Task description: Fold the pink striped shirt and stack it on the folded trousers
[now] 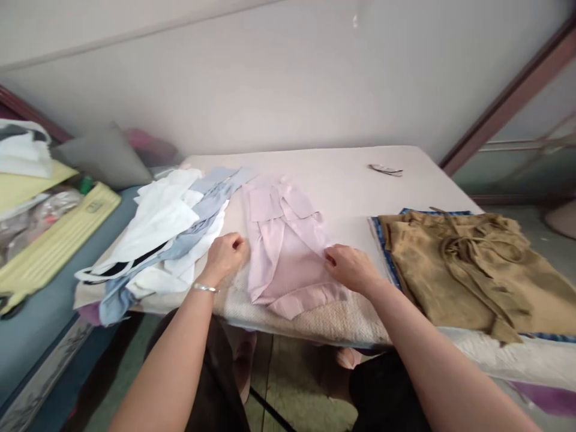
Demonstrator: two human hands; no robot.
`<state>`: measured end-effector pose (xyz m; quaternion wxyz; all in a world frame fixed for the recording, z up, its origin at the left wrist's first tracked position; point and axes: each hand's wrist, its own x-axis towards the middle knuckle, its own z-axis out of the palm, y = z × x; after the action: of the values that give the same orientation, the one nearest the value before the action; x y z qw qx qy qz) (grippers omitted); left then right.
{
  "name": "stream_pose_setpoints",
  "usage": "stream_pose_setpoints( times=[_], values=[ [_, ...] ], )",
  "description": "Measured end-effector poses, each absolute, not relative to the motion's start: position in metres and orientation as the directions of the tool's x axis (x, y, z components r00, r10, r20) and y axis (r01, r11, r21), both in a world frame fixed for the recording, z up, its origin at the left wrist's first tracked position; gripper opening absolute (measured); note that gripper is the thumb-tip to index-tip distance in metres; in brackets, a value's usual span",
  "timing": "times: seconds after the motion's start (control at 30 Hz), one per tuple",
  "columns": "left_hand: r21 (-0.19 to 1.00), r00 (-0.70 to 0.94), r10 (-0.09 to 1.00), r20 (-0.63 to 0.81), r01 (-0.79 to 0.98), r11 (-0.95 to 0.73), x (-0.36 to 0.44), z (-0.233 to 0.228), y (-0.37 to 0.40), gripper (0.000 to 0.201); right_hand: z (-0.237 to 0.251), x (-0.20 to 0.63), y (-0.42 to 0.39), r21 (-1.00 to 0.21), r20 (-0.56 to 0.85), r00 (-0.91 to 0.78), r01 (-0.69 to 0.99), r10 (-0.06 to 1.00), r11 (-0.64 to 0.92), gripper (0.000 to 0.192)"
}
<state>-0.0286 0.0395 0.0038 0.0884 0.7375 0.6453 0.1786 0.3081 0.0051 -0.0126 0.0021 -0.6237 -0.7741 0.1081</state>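
Note:
A pale pink garment (306,267) lies folded on the padded table in front of me, its side flaps turned inward and a strip of it near the front edge. Just left of this cloth, my left hand (225,257) is closed in a loose fist above the table cover, with nothing visible in it. My right hand (353,267) is closed at the garment's right edge, its curled fingers against the fabric.
White cloth pieces (166,210) and light blue cloth (213,201) are heaped at the left. Folded brown garments with ties (472,264) lie at the right over blue fabric. Eyeglasses (386,170) rest toward the back. A yellow ridged plastic piece (63,240) stands far left.

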Motion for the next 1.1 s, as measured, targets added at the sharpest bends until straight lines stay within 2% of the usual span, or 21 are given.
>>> stream_pose_setpoints(
  times=[0.1,0.27,0.37,0.43,0.5,0.57,0.63,0.7,0.77,0.87,0.93,1.0,1.1],
  values=[
    [0.428,0.139,0.987,0.084,0.889,-0.161,-0.033,0.007,0.041,0.013,-0.014,0.306,0.008,-0.145,-0.146,-0.235,0.966,0.961,0.214,0.019],
    [0.570,0.361,0.932,-0.036,0.774,-0.278,-0.021,0.004,0.031,0.017,-0.018,0.299,0.009,-0.170,-0.178,-0.282,0.953,0.943,0.253,0.020],
    [0.557,0.462,0.875,-0.144,0.769,-0.314,-0.012,0.000,0.027,0.014,-0.018,0.299,0.010,-0.216,-0.212,-0.328,0.935,0.921,0.283,0.019],
    [0.530,0.478,0.854,-0.205,0.788,-0.313,-0.011,-0.001,0.026,0.013,-0.014,0.307,0.011,-0.318,-0.204,-0.356,0.905,0.912,0.283,0.021],
    [0.498,0.429,0.887,-0.173,0.815,-0.297,-0.014,-0.003,0.028,0.015,-0.009,0.319,0.012,-0.428,-0.126,-0.327,0.870,0.937,0.246,0.023],
    [0.426,0.317,0.945,-0.080,0.868,-0.255,-0.016,-0.007,0.032,0.018,-0.006,0.334,0.013,-0.479,-0.001,-0.228,0.855,0.974,0.200,0.023],
    [0.305,0.164,0.986,-0.031,0.941,-0.147,-0.015,-0.012,0.037,0.021,-0.006,0.348,0.014,-0.461,0.108,-0.146,0.869,0.983,0.180,0.021],
    [0.185,0.043,0.996,-0.072,0.982,-0.029,-0.012,-0.017,0.041,0.027,-0.010,0.358,0.014,-0.412,0.151,-0.117,0.895,0.982,0.169,0.020],
    [0.127,0.002,0.991,-0.135,0.992,0.015,-0.009,-0.019,0.045,0.032,-0.013,0.365,0.015,-0.360,0.154,-0.101,0.920,0.983,0.151,0.018],
    [0.140,0.059,0.990,-0.132,0.989,-0.041,-0.013,-0.011,0.040,0.024,-0.013,0.372,0.014,-0.305,0.146,-0.083,0.944,0.986,0.124,0.009],
    [0.188,0.140,0.989,-0.045,0.974,-0.129,-0.023,-0.003,0.027,0.013,-0.011,0.376,0.009,-0.267,0.128,-0.097,0.955,0.987,0.128,0.008],
    [0.250,0.245,0.967,0.071,0.934,-0.256,-0.032,0.004,0.002,0.006,-0.009,0.377,0.001,-0.224,0.096,-0.143,0.961,0.985,0.161,0.016],
    [0.278,0.400,0.890,0.219,0.849,-0.450,-0.038,0.004,-0.052,0.015,-0.008,0.376,-0.015,-0.168,0.041,-0.249,0.953,0.968,0.252,0.024]
  ],
)
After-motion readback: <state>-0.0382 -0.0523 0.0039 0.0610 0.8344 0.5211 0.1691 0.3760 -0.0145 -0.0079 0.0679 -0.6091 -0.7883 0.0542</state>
